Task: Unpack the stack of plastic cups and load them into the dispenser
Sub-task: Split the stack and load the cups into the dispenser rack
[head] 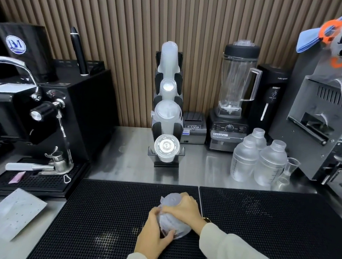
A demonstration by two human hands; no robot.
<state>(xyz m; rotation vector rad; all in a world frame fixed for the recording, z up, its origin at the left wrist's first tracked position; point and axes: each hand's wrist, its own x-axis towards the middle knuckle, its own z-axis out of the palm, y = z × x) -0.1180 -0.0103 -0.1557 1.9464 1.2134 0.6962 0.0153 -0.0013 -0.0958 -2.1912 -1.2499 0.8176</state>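
A stack of translucent plastic cups (170, 200) in a thin plastic wrap stands on the black rubber mat (103, 216) near the counter's front. My right hand (185, 211) wraps over the stack from the right. My left hand (152, 235) grips the wrap low on the stack's left side. The black tiered cup dispenser (168, 116) stands at the back centre. It holds cups in its upper slots and a stack of clear lids (166, 145) at the bottom.
An espresso machine (49, 105) fills the left. A blender (231, 106), several frosted shakers (244, 159) and a sealing machine (324, 115) stand on the right. An empty plastic bag (9, 214) lies front left. A second mat (270, 233) covers the right front.
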